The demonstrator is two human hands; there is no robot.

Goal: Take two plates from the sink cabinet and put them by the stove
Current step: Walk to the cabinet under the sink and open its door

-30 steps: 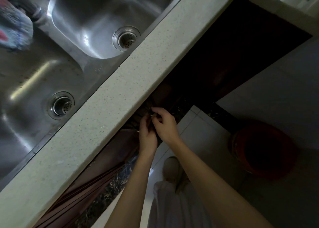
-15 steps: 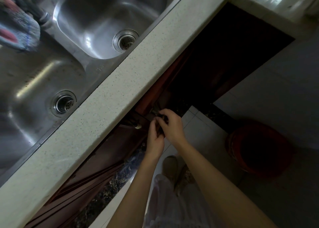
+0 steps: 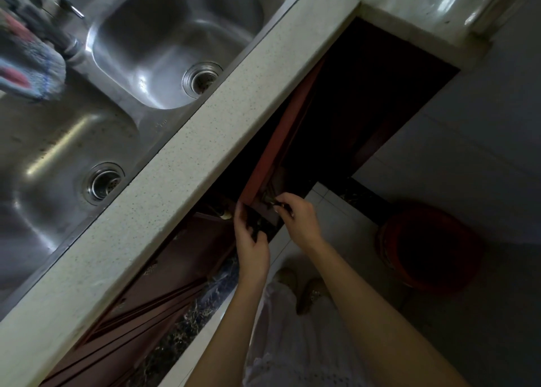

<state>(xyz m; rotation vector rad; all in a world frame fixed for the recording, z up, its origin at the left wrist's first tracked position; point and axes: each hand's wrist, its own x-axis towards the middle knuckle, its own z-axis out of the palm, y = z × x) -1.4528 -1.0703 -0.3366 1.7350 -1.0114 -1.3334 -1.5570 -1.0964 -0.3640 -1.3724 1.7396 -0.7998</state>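
Under the speckled countertop (image 3: 164, 199), the right-hand sink cabinet door (image 3: 281, 140), reddish-brown, stands partly swung out. My left hand (image 3: 251, 240) grips the door's lower corner edge. My right hand (image 3: 298, 220) pinches the small dark handle on the door's face. The gap behind the door is black and no plates show. The left cabinet door (image 3: 164, 287) is closed.
A double stainless sink (image 3: 137, 53) fills the top left, with a striped cloth (image 3: 26, 61) hung on the faucet. A red bucket (image 3: 430, 249) stands on the floor tiles to the right. My feet (image 3: 304, 290) are below the door.
The right cabinet door has swung further out, widening the dark gap. Both hands stayed on its lower corner and moved out from the counter with it.
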